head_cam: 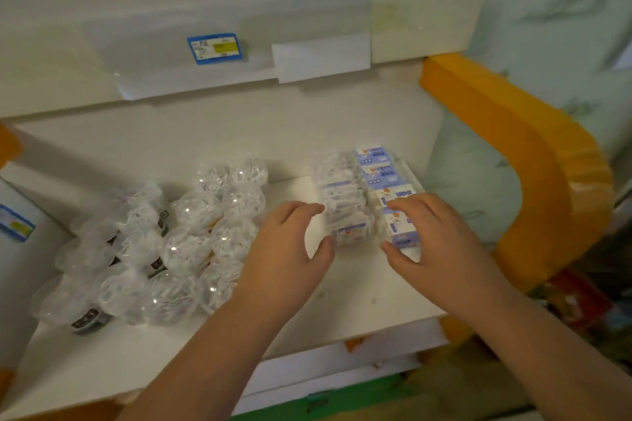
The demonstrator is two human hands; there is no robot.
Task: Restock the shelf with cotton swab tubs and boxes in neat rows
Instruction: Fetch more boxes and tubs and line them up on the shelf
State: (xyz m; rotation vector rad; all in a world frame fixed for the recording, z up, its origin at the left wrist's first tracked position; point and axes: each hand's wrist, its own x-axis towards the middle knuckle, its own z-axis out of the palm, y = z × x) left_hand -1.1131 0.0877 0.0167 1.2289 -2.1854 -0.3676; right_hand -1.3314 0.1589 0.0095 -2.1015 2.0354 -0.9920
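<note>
Several clear round cotton swab tubs (191, 236) stand in rows on the left half of the white shelf (355, 290). To the right run two rows front to back: clear rectangular swab boxes (342, 202) and blue-and-white cartons (376, 171). My left hand (290, 249) hovers with spread, relaxed fingers at the left side of the front clear box; its thumb is near the box's front corner. My right hand (434, 236) reaches over the front carton (403, 236), fingers spread above it and thumb at its front. Whether either hand touches a box is unclear.
An upper shelf edge carries a blue-and-yellow price tag (214, 48) and a blank white label holder (321, 56). An orange curved end panel (533, 164) bounds the shelf on the right. Another price tag (15, 224) sits at the left edge. Bare shelf lies in front of the boxes.
</note>
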